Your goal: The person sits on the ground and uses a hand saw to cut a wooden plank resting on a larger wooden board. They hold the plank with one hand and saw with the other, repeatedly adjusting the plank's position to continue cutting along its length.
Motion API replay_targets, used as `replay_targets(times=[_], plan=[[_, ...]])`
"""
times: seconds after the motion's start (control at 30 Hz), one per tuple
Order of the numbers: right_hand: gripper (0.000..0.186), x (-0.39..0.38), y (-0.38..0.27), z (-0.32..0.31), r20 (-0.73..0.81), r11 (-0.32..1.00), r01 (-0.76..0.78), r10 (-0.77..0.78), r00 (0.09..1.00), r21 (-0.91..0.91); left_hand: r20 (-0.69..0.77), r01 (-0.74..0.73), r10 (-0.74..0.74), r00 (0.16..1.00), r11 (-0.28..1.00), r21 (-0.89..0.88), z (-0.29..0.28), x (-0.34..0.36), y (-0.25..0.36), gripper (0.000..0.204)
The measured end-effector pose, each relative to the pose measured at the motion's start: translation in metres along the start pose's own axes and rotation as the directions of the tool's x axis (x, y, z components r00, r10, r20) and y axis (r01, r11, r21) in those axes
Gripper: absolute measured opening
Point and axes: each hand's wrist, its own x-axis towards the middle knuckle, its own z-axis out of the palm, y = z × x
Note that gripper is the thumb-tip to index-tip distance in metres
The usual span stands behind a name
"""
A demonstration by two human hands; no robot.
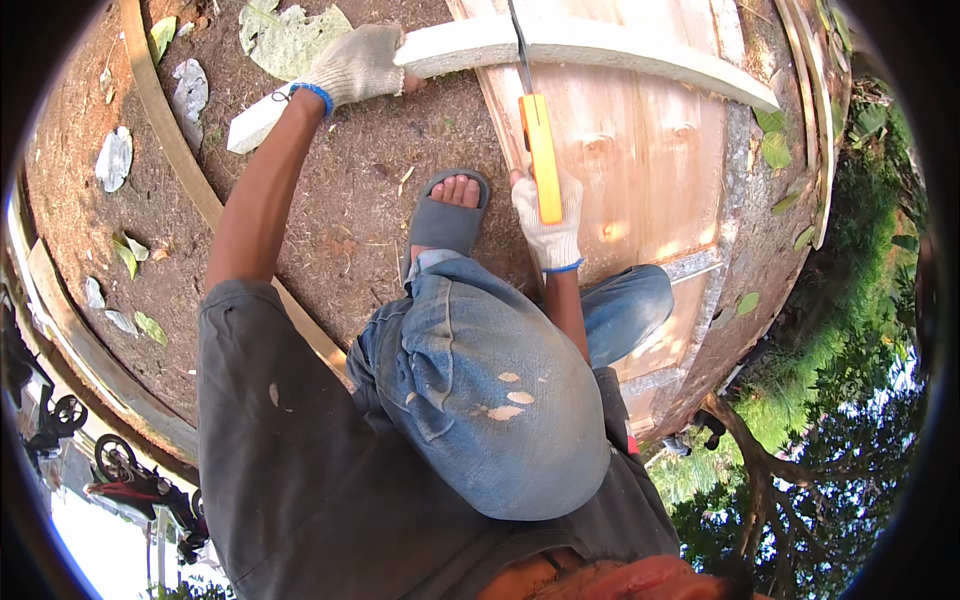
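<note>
So in the head view, the left hand (355, 65) in a knitted off-white work glove with a blue cuff is clamped down over a long pale curved strip of white foam-like moulding (600, 50), fingers wrapped together around its top edge. That strip lies across the bare dirt and onto a sheet of light plywood (640, 170). The right hand (548, 225), same kind of glove, has its fingers curled tight round the orange handle of a hand saw (540, 150), whose thin dark blade runs up and meets the strip just right of the left hand. A foot in a grey rubber sandal (450, 215) sits on the dirt between the two hands, near the plywood's edge. Bent knee in faded blue jeans (490, 390) fills the middle. Dry leaves (290, 40) are scattered on the dirt
</note>
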Motion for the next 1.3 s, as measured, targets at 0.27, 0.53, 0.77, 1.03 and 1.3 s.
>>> replay_targets(times=[0.27, 0.53, 0.77, 1.03, 1.3], plan=[[0.012, -0.151, 0.046, -0.039, 0.101, 0.968, 0.122, -0.102, 0.990, -0.221, 0.074, -0.011, 0.030, 0.997, 0.972, -0.236, -0.007, 0.013, -0.018, 0.073], [0.016, 0.007, -0.005, -0.005, 0.007, 0.989, 0.129, -0.129, 0.992, -0.075, 0.200, 0.073, 0.000, 0.980, 0.932, -0.356, -0.007, 0.011, -0.017, 0.081], [0.014, -0.086, 0.028, -0.035, 0.080, 0.994, 0.042, -0.034, 0.996, -0.102, 0.260, 0.204, -0.111, 0.959, 0.909, -0.364, -0.009, 0.009, -0.031, 0.090], [0.009, -0.060, 0.014, -0.027, 0.008, 0.988, 0.055, -0.054, 0.998, -0.141, 0.266, 0.217, -0.111, 0.958, 0.884, -0.413, 0.002, 0.011, -0.030, 0.097], [0.009, -0.048, 0.014, -0.026, -0.002, 0.993, 0.092, -0.092, 0.996, -0.077, 0.308, 0.293, -0.107, 0.945, 0.693, -0.659, 0.002, 0.013, -0.041, 0.053]])
